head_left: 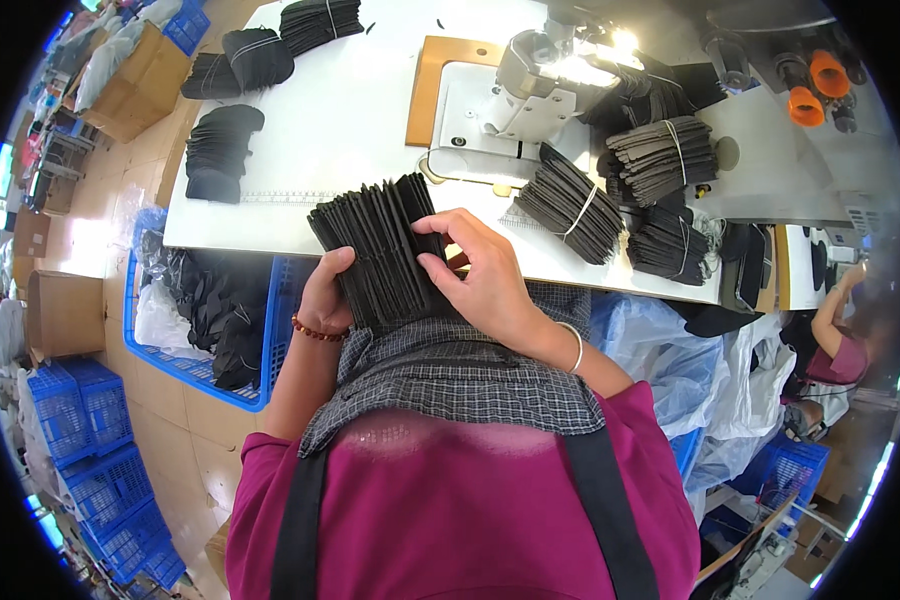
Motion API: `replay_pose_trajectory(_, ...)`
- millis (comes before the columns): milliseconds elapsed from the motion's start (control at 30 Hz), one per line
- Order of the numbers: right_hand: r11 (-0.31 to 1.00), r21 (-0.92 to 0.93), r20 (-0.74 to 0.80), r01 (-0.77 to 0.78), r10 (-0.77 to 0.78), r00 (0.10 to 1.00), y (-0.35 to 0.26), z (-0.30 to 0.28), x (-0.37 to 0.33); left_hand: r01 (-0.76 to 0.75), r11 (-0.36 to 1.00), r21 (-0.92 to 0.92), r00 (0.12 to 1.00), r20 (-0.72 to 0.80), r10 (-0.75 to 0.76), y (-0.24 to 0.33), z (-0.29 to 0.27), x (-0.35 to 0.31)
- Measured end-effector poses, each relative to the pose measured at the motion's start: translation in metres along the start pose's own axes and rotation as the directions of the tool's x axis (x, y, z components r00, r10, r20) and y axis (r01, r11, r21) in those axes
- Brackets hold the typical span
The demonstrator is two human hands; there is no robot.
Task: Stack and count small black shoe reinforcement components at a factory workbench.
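A thick stack of black fabric pieces (378, 262) is held up over my lap, at the front edge of the white table. My left hand (327, 292) is closed round its left side, the thumb showing and the other fingers hidden behind. At the stack's right end, my right hand (485, 275) grips the outer pieces, thumb and forefinger slightly apart on them. The upper edges fan out a little. To the right lie a tied bundle of dark pieces (570, 205) and a tied greyish bundle (662, 158).
A sewing machine (535, 95) with a lit lamp stands at the back. Loose dark pieces (220, 150) lie on the table's left. A blue crate (265, 345) of black pieces and plastic is below left. Clear plastic bags (660, 365) hang at right. Another person (838, 355) sits far right.
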State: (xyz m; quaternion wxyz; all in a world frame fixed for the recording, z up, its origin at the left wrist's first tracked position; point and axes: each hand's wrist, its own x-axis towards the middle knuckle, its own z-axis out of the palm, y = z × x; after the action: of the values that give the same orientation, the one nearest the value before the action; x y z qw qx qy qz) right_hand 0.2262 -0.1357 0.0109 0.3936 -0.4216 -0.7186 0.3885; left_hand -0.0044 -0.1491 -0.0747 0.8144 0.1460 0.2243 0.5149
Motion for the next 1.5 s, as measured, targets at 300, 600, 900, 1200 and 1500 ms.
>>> replay_pose_trajectory(300,0.993,0.010,-0.058,0.114,-0.113,0.992,0.008,0.002,-0.001,-0.018,1.000,0.021,1.000,0.006,0.018,0.000,0.004,-0.002)
replay_pose_trajectory(600,0.995,0.082,0.046,-0.061,0.058,0.997,-0.003,-0.007,0.001,0.010,1.000,0.029,1.000,-0.020,-0.010,0.001,0.001,-0.004)
replay_pose_trajectory(900,0.998,-0.007,0.007,0.055,-0.055,0.998,-0.001,-0.003,-0.003,0.003,1.000,-0.002,1.000,0.002,-0.003,0.002,0.003,-0.004)
replay_pose_trajectory(1200,0.998,0.053,-0.024,0.035,-0.033,0.999,-0.002,-0.003,-0.002,-0.022,0.999,-0.037,1.000,0.006,0.022,-0.001,0.004,-0.002)
replay_pose_trajectory(1500,0.994,-0.065,-0.028,0.087,-0.089,0.996,0.000,-0.003,-0.004,0.002,1.000,-0.030,1.000,-0.001,-0.002,-0.002,0.006,-0.001)
